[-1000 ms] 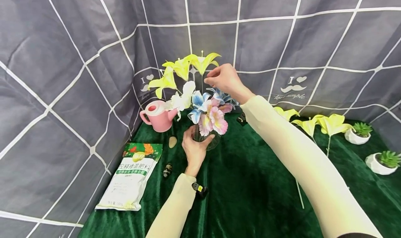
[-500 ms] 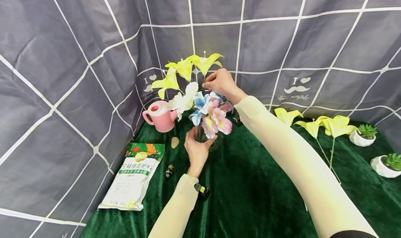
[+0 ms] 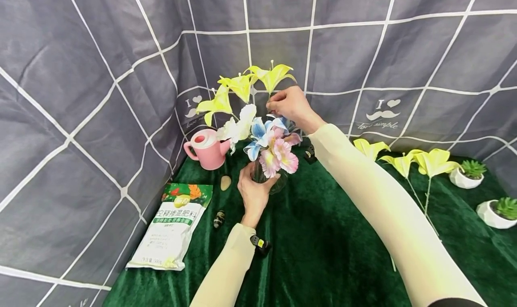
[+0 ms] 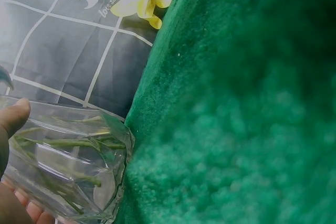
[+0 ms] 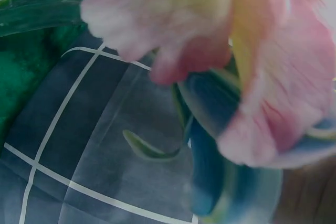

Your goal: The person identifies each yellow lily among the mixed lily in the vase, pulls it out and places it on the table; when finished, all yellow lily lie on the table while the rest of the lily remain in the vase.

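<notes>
The right hand [image 3: 292, 106], nearer, pinches the upright stem [image 3: 269, 95] of a yellow flower [image 3: 271, 77] between its fingertips — petals at eleven o'clock, glass vase [image 4: 68, 166] around six. The left hand [image 3: 255, 195], half-curled, grips the vase from seven o'clock.

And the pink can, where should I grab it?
Probably by its handle, coming from the left. The can stands upright and that loop sticks out leftward, so fingers could curl round it. On the right, the spout points toward the white flowers, which look in the way.
</notes>
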A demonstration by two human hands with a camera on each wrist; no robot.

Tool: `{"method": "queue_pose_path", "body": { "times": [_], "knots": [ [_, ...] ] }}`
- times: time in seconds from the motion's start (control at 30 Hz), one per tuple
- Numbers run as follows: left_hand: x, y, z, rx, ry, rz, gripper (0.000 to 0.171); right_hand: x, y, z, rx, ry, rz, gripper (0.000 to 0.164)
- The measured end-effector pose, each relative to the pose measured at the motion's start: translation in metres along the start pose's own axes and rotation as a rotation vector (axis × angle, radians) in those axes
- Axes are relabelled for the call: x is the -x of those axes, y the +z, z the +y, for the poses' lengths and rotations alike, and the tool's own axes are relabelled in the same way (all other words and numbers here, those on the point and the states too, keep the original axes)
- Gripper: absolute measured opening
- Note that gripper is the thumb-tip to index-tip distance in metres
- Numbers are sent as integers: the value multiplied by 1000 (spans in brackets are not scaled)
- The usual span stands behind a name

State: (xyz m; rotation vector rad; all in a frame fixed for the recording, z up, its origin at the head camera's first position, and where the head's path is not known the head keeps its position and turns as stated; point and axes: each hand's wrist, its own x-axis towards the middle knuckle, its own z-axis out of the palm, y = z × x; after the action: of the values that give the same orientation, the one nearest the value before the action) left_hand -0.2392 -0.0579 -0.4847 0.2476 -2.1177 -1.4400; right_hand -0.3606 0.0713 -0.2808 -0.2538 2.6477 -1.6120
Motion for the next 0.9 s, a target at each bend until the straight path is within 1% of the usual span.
{"method": "queue_pose_path", "body": {
  "times": [0.17, 0.43, 0.6, 0.9],
  "knots": [
    [0, -1, 0, 2, 15, -1, 71, 5, -8, 1, -91, -1, 19, 19],
    [0, -1, 0, -12, 6, -12, 71, 15, -19, 6, -211, -12, 101, 20],
    [1, -1, -1, -26, 7, -12, 72, 18, -27, 11, -309, -39, 165, 21],
    [1, -1, -1, -18, 12, -13, 72, 28, -44, 17, -479, -123, 255, 6]
  ]
}}
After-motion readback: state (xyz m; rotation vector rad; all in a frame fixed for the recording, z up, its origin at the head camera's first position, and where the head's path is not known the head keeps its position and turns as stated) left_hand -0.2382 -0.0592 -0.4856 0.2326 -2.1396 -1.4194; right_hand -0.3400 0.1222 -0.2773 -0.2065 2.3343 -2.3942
